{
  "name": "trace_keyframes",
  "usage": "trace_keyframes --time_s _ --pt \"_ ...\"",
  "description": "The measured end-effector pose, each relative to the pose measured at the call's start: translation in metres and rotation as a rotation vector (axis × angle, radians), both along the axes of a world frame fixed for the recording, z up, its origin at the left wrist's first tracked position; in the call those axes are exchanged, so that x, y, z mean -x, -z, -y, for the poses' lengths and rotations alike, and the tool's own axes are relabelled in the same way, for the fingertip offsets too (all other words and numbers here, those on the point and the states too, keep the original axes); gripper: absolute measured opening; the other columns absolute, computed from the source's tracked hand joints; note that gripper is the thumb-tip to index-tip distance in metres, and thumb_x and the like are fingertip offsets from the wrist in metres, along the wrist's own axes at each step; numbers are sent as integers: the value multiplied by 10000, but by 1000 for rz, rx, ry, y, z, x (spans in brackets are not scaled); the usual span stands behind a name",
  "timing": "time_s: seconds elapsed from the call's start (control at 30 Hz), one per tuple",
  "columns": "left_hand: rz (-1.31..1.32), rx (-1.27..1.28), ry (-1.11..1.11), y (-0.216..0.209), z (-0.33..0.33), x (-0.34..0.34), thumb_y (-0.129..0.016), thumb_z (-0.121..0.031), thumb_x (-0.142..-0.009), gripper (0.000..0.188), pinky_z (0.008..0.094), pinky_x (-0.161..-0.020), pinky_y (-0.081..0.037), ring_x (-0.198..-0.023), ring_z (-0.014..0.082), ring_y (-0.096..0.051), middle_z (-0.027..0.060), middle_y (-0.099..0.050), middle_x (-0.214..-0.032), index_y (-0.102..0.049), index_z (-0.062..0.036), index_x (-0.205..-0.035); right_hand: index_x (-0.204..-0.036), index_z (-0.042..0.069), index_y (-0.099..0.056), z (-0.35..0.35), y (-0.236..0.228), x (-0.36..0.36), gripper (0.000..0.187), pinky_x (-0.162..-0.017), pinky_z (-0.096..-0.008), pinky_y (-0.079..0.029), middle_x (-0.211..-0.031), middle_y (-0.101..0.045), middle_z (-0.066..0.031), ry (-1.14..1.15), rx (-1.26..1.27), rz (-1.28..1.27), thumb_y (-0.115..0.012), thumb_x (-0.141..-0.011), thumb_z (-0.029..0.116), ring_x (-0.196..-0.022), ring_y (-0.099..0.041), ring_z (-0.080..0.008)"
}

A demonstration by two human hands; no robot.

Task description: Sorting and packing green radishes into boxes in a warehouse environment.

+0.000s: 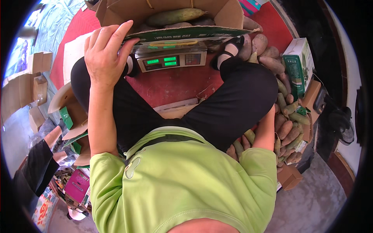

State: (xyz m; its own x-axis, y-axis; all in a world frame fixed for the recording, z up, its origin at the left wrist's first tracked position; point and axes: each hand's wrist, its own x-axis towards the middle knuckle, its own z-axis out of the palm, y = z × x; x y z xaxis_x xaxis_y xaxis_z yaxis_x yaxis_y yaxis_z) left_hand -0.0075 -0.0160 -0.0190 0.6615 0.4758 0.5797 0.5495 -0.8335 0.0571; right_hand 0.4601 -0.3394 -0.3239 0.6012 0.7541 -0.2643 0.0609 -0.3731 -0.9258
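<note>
My left hand (105, 54) is at the near left corner of an open cardboard box (217, 11), thumb and fingers closed over its green printed edge. Inside the box lies a long, green-skinned root like a radish (175, 17), with brownish tubers under it. The box rests on a digital scale (171, 60) with lit green displays, between my feet. My right forearm (265, 130) reaches down past my right knee beside a pile of pinkish-brown tubers like sweet potatoes (285, 129) and green roots (280, 88). My knee hides that hand.
A white-and-green carton (299, 66) stands upright beyond the pile, with a black fan (342, 124) farther right. Open cardboard boxes (74, 110) lie at my left. Another person's arm (53, 136) shows beyond them. Red mat (167, 87) covers the floor before me.
</note>
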Motion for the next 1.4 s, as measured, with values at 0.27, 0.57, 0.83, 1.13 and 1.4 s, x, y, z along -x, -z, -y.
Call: trace_keyframes --time_s 0.27,0.57,0.83,1.13,1.4 --pt "-49 18 -28 -3 1 -7 -786 -141 -716 395 365 -810 -469 -920 243 -605 59 -646 -958 -694 -109 -1099 -1151 32 -644 -4 46 62 287 -904 -314 -495 -1081 -680 -121 -28 131 246 -620 -865 29 -993 -644 -185" --pt "-69 48 -35 6 0 -3 -766 -61 -754 391 367 -888 -454 -971 267 -607 97 -659 -1039 -680 -62 -1135 -1168 41 -632 31 2 15 423 -817 -356 -520 -1010 -692 -148 299 376 172 -745 -775 148 -914 -665 -250" --pt "-112 36 -43 8 0 3 -766 -133 -769 403 392 -871 -454 -955 289 -595 107 -656 -1024 -665 -24 -1144 -1293 177 -495 3 -31 -22 565 -929 -479 -467 -1295 -486 -100 207 1050 765 -716 -773 193 -1201 -472 -333" --pt "-186 -26 -81 10 -1 4 -750 -222 -803 408 411 -882 -457 -958 313 -592 119 -664 -1035 -657 9 -1127 -1418 248 -400 -45 -30 -115 492 -1010 -523 -368 -1519 -339 -9 -114 1070 1172 -391 -942 124 -1381 -340 -244" --pt "-171 -31 -38 8 -1 -1 -755 -236 -793 407 435 -854 -469 -943 352 -594 148 -652 -1013 -662 17 -1098 -1371 279 -444 -63 -46 -119 667 -943 -522 -423 -1277 -488 -62 -309 1274 1127 -682 -775 99 -1204 -478 -260"
